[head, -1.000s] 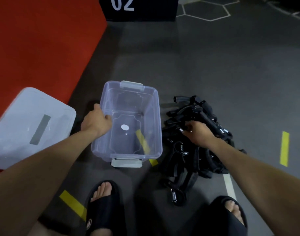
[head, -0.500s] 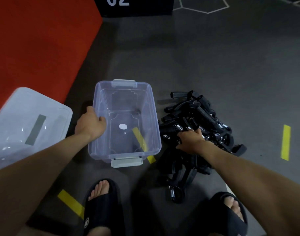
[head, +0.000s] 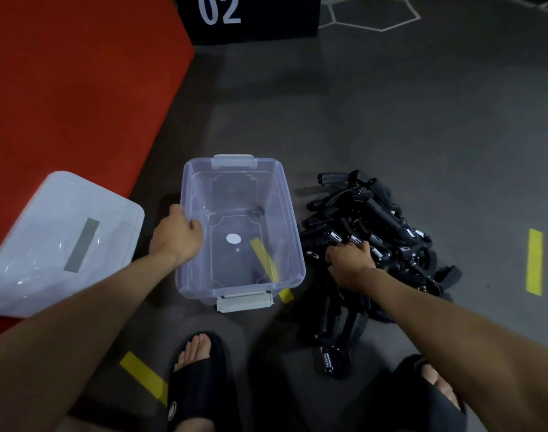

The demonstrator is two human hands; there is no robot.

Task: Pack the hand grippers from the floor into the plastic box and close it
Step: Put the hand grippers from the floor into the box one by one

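**Box open, both hands down at the floor**

I see the clear plastic box [head: 240,226] on the dark grey floor [head: 406,120], its interior holding none of the pile. My left hand [head: 176,238] grips the box's left rim, fingers curled over the edge into the inside. My right hand [head: 350,260] is down in the heap of black hand grippers [head: 369,232] just right of the box; the fingers are curled in among the handles, but I cannot tell whether they have closed on one. The heap is a tangle, handles crossing each other, steel springs showing here and there.

The box's pale lid [head: 61,241] lies to the left, apart from the box, half on the red mat [head: 73,88] and bearing a grey strip. Grey latches sit at the box's near and far ends. A white round sticker shows on the box bottom.

Beyond the mat stands a black block [head: 251,17] printed "02" in white. Yellow tape marks [head: 534,261] dot the floor; one runs under the box. White hexagon lines cross the far floor. My two feet in black slides [head: 198,385] stand at the near edge.
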